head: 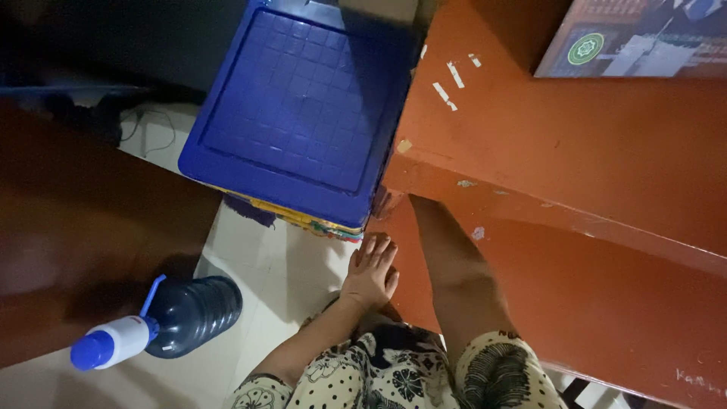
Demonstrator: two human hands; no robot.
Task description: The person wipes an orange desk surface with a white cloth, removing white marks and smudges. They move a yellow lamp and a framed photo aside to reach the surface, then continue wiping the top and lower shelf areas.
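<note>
My left hand lies flat with its fingers apart, pointing toward the lower corner of a blue plastic box. It rests at the foot of a red-brown wooden desk and holds nothing. My right forearm stretches up along the desk's side. Its hand is hidden beneath the desk's ledge next to the box corner. The box has a gridded blue lid and a yellow rim showing beneath it.
A dark water jug with a white and blue pump top lies on the pale tiled floor at the lower left. Dark brown furniture borders the left. A printed board sits on the desk. Patterned cloth covers my lap.
</note>
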